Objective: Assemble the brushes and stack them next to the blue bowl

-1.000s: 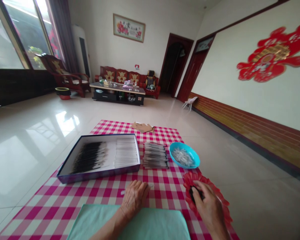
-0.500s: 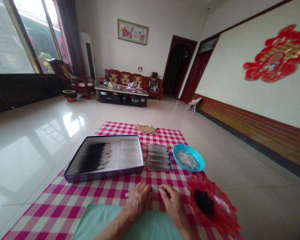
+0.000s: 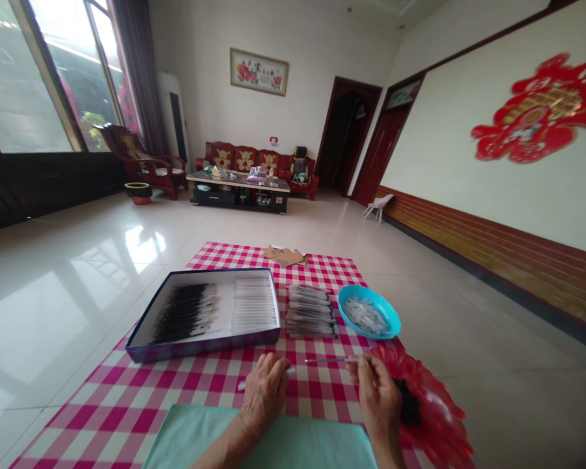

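Note:
My left hand [image 3: 265, 389] is closed round a whitish translucent pen barrel [image 3: 242, 385], whose ends stick out on both sides of the fist. In my right hand [image 3: 377, 389], thumb and fingers pinch a thin pen refill [image 3: 326, 360] that points left toward the barrel, apart from it. Beyond the hands lies a row of greyish pen refills [image 3: 310, 312]. To its left a shallow box [image 3: 202, 345] holds black-ended pens [image 3: 180, 314] and pale clear barrels [image 3: 252, 306]. Beside my right hand, a red flower-shaped dish [image 3: 437, 397] holds small black parts [image 3: 410, 405], partly hidden.
A blue bowl [image 3: 394, 320] of small clear pieces [image 3: 366, 315] stands at the right edge of the checked tablecloth [image 3: 102, 397]. A green cloth [image 3: 190, 430] lies under my forearms. Cardboard scraps [image 3: 286, 255] are at the far edge. A coffee table [image 3: 239, 195] stands farther back.
My right hand has moved right and slightly up, away from the left, and the thin refill now shows in its fingers. The left hand keeps the barrel, shifted slightly left.

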A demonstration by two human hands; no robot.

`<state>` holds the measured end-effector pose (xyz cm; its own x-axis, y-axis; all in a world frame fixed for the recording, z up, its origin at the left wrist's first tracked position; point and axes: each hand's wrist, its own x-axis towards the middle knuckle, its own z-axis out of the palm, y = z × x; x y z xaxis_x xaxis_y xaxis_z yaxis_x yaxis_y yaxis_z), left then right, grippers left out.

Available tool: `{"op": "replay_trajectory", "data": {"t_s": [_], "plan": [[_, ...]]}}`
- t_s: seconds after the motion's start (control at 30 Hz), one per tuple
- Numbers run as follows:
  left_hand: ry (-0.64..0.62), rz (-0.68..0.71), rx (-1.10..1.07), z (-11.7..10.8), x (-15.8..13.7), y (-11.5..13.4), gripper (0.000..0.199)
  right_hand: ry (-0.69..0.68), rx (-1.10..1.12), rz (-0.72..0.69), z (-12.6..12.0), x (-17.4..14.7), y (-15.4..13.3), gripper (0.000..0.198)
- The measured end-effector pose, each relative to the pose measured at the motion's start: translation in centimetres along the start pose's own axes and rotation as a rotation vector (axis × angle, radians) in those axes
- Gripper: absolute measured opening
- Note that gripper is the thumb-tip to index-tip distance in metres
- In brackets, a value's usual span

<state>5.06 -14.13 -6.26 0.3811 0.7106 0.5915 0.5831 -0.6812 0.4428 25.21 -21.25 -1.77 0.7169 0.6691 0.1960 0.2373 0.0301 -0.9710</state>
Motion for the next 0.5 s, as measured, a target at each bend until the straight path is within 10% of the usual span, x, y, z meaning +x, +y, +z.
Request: {"op": "replay_trajectory", "data": {"t_s": [0.5], "plan": [[-0.39,0.024,0.124,-1.1,0.3,1.6,0.01,-0.236,0.217,0.245,3.7,-2.6,3.8,0.048]]}}
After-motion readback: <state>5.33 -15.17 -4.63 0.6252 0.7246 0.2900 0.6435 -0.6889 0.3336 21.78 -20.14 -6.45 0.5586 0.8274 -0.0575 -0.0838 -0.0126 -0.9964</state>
